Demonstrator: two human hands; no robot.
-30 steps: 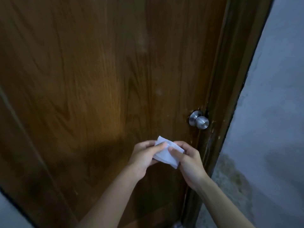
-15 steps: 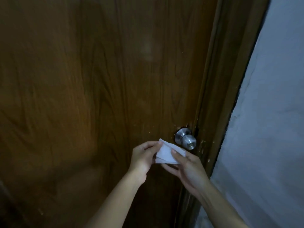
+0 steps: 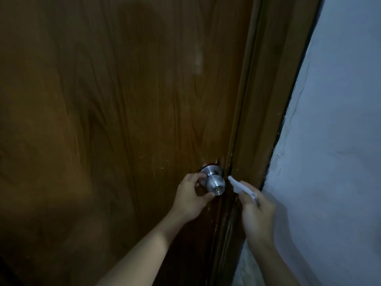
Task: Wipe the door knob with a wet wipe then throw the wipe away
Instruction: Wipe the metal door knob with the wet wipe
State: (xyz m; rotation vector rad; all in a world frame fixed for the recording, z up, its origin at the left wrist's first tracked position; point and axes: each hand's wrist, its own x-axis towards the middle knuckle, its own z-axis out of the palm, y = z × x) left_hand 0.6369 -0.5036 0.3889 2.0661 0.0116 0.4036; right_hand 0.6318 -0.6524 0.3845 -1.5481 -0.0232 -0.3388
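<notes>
Your left hand (image 3: pixel 190 196) is the nearer one: its fingers curl around the silver door knob (image 3: pixel 215 183) from the left, thumb under the ball and fingertips up by the neck, so it is closed on the knob itself with no wipe in it. Your right hand (image 3: pixel 256 213) sits just to the right of the knob, in front of the door frame (image 3: pixel 255 141), pinching the folded wet wipe (image 3: pixel 240 185) between thumb and fingers. The wipe's long axis runs from your fingers up and to the left, and its free tip points at the right side of the knob, close to it but apart, with a thin dark gap between them. The knob stands out from the wooden door (image 3: pixel 123 120) toward you and slightly downward; its axis runs from the round plate on the door out to the keyhole face. So the coming move looks like a short push of the wipe leftward onto the ball. Wiping has not started, I judge, and your left fingers cover much of the left side, which the wipe will not reach until they let go.
</notes>
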